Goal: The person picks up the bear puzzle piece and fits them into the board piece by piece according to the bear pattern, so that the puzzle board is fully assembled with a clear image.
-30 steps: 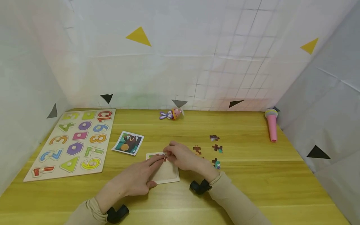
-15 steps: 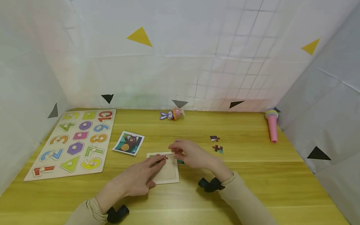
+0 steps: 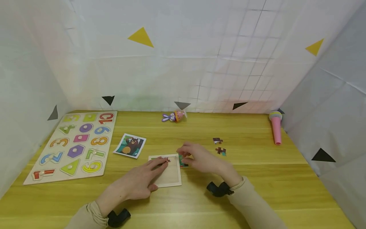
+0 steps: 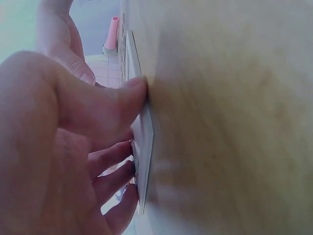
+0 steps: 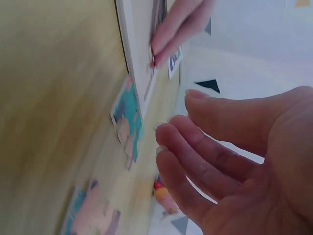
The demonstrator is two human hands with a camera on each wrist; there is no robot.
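Jigsaw tray (image 3: 172,176), pale, one, flat on the worktop (image 3: 183,210) beneath the left grip (image 3: 136,182), which rests on it outstretched, unclenched; right grip (image 3: 198,158), relaxed and holding nothing, near partly teal jigsaw pieces (image 5: 130,106) just beside the tray; two brown jigsaw pieces (image 3: 220,150) right of that grip.

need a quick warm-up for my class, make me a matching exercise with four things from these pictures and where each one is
Things:
1. bear card
2. pink microphone
3. left hand
4. rabbit toy

Places:
A. resting on the puzzle tray
B. near the middle of the far edge of the table
C. between the number board and the puzzle tray
D. toward the far right of the table

Pairs: 1-C, 2-D, 3-A, 4-B
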